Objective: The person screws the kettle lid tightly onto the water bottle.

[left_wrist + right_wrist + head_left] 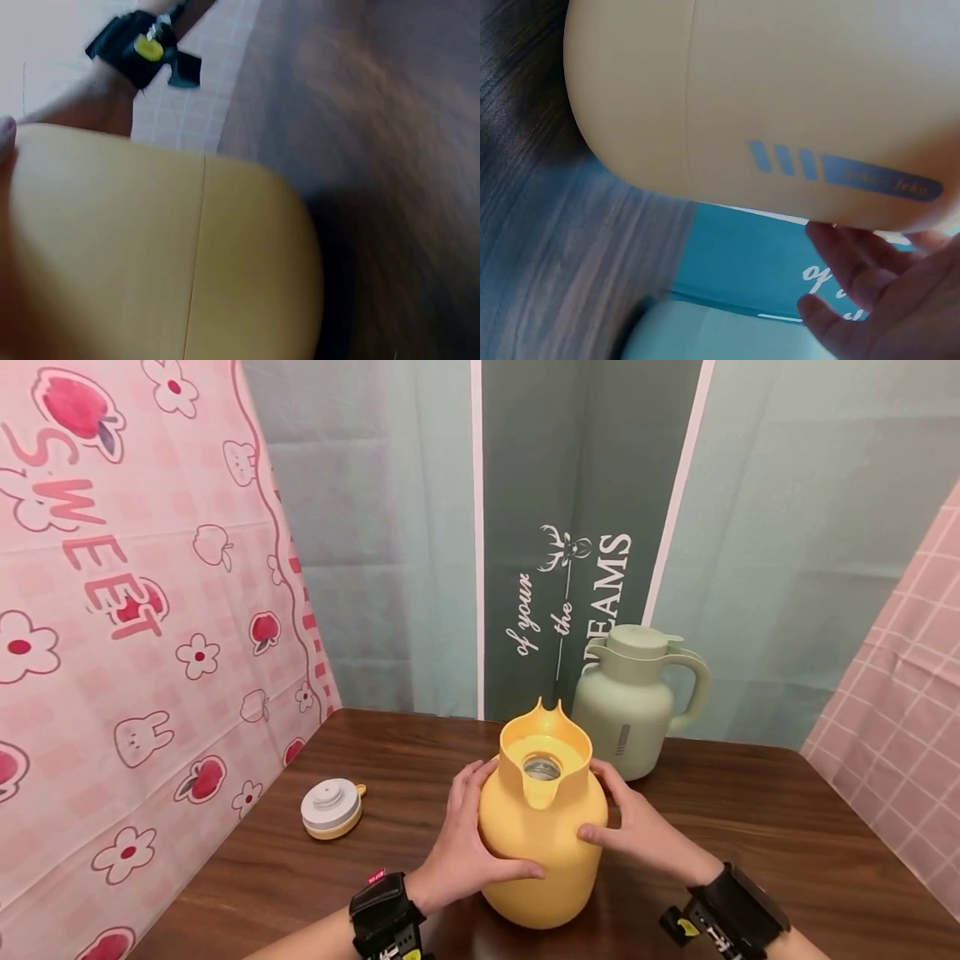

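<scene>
A yellow thermos jug (543, 852) is at the front middle of the table, its lidless mouth facing up and toward the camera. My left hand (472, 852) grips its left side, thumb across the front and fingers around the shoulder. On the opposite side my right hand (633, 822) holds the shoulder, thumb in front and fingertips partly hidden behind. The right wrist view shows a grey label (881, 176) on the jug's side. Whether its base touches the table cannot be told. The jug's lid (331, 807) lies to the left, white stopper side up.
A pale green thermos jug (626, 710) with its lid on stands behind and right of the yellow one, handle to the right. The dark wooden table (420, 752) ends at a hanging grey-green cloth (360, 568). Pink patterned cloths hang at both sides.
</scene>
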`<state>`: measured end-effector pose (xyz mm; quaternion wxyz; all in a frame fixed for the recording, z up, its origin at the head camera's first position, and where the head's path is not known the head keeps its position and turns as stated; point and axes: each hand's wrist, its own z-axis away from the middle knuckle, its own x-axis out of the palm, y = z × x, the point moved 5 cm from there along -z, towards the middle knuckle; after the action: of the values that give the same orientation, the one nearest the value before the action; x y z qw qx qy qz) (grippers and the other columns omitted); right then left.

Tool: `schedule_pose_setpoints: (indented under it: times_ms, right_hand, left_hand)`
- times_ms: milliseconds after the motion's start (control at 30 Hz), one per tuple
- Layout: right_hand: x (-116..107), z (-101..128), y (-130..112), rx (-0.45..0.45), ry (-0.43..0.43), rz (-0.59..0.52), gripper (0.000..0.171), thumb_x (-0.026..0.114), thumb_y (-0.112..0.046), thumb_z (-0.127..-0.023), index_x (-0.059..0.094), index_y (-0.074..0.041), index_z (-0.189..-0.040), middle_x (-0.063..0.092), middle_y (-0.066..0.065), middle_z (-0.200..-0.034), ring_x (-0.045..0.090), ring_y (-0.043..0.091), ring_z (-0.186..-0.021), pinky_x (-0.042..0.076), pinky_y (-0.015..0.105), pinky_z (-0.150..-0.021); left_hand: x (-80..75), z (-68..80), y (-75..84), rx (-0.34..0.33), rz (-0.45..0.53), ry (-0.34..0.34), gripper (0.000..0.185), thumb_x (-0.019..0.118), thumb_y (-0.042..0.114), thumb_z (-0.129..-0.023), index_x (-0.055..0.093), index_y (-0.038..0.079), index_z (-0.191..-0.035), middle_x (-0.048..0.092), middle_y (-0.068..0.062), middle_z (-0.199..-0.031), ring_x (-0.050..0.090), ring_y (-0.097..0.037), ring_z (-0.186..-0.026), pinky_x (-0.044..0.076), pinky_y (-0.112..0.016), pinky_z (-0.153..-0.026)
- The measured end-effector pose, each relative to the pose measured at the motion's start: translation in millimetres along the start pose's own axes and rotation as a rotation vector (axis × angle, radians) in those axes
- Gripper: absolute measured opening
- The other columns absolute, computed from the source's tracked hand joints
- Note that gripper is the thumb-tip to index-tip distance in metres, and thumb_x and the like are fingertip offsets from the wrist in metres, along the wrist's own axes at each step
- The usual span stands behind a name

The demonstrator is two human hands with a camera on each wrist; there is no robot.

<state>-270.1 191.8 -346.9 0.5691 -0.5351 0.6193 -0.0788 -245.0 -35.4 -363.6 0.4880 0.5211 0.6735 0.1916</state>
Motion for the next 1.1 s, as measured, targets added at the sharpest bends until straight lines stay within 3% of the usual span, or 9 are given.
schedule_pose_setpoints:
  times_ms: [200,400,733,900,1100]
  right_hand:
    - [1.4,7.0,-12.7,0.075,0.065,0.118,0.075,0.074,-0.035,-0.082,0.031,-0.017,-0.141,0.051,0.003,-0.130,0.053,0.019,-0.114,0.046,0.033,-0.088]
    - [1.9,13.0,-22.9,0.106,0.101,0.272,0.083,0.072,-0.053,-0.078,0.034,-0.013,-0.139,0.052,0.002,-0.131,0.053,0.017,-0.114,0.047,0.041,-0.088]
    - [1.3,26.6,-33.6,0.109,0.093,0.434,0.102,0.068,-0.068,-0.071,0.031,-0.007,-0.145,0.042,0.007,-0.143,0.047,0.028,-0.123,0.042,0.049,-0.093]
    - [4.2,31.3,-39.3,0.121,0.127,0.463,0.102,0.066,-0.069,-0.071,0.034,-0.004,-0.142,0.049,0.008,-0.137,0.052,0.027,-0.117,0.044,0.049,-0.090]
    - [11.3,37.3,-44.9,0.144,0.167,0.428,0.095,0.067,-0.067,-0.072,0.034,-0.009,-0.140,0.055,-0.003,-0.125,0.057,0.012,-0.107,0.048,0.040,-0.084]
  left_hand:
    - [-6.1,-4.0,-4.3,0.031,-0.009,-0.073,0.117,0.089,0.054,-0.052,0.022,0.043,-0.147,0.026,0.007,-0.136,0.028,-0.013,-0.124,0.036,-0.044,-0.096]
    - [-9.3,-9.9,-9.1,0.082,0.039,-0.166,0.115,0.091,0.042,-0.057,0.022,0.039,-0.148,0.027,0.006,-0.138,0.038,-0.014,-0.123,0.038,-0.040,-0.098]
    - [-16.4,-19.7,-16.7,0.150,0.082,-0.300,0.115,0.091,0.030,-0.061,0.019,0.036,-0.150,0.028,0.010,-0.143,0.034,-0.012,-0.129,0.035,-0.039,-0.103]
    - [-18.7,-26.7,-21.6,0.176,0.068,-0.379,0.114,0.089,0.035,-0.064,0.016,0.035,-0.151,0.027,0.010,-0.147,0.031,-0.014,-0.133,0.031,-0.044,-0.105]
    - [-25.7,-34.5,-28.1,0.171,0.028,-0.460,0.116,0.088,0.037,-0.064,0.012,0.034,-0.152,0.021,0.011,-0.153,0.021,-0.013,-0.140,0.025,-0.049,-0.108]
